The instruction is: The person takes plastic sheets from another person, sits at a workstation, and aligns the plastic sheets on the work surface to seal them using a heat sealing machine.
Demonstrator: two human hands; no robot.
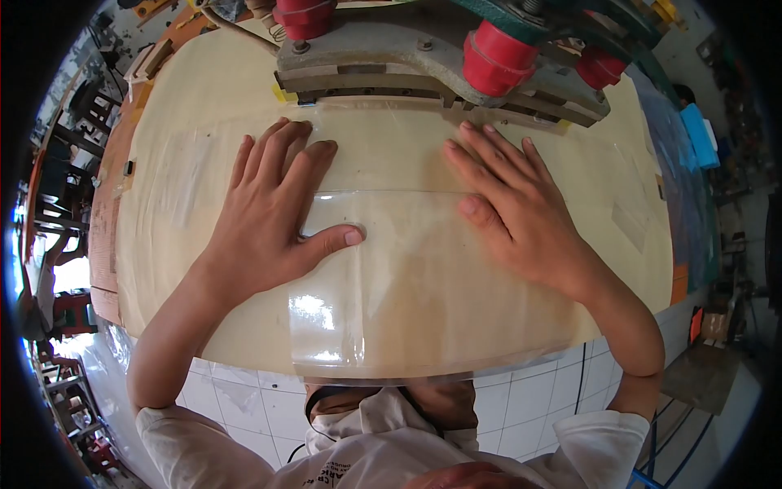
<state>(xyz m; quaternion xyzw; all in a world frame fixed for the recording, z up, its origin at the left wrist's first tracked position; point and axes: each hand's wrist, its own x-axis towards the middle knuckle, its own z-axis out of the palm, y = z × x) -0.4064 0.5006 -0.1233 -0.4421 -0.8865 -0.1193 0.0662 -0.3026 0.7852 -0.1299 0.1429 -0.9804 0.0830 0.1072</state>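
Observation:
A clear plastic sheet (391,285) lies flat on the pale tabletop (179,269), its near end hanging slightly past the front edge. My left hand (273,204) rests on the sheet's left side, fingers spread and thumb stretched inward. On the right side, my right hand (513,204) lies flat with its fingers pointing away from me. Neither hand grips anything. Just beyond my fingertips is the metal bar of a press machine (391,69), which runs across the table; the sheet's far end lies close to it.
Red cylindrical fittings (501,57) sit on top of the press. Strips of clear tape (191,175) are stuck on the tabletop at left. Bluish plastic film (668,155) hangs at the right edge, near a light-blue object (699,137). Below is a white tiled floor (513,399).

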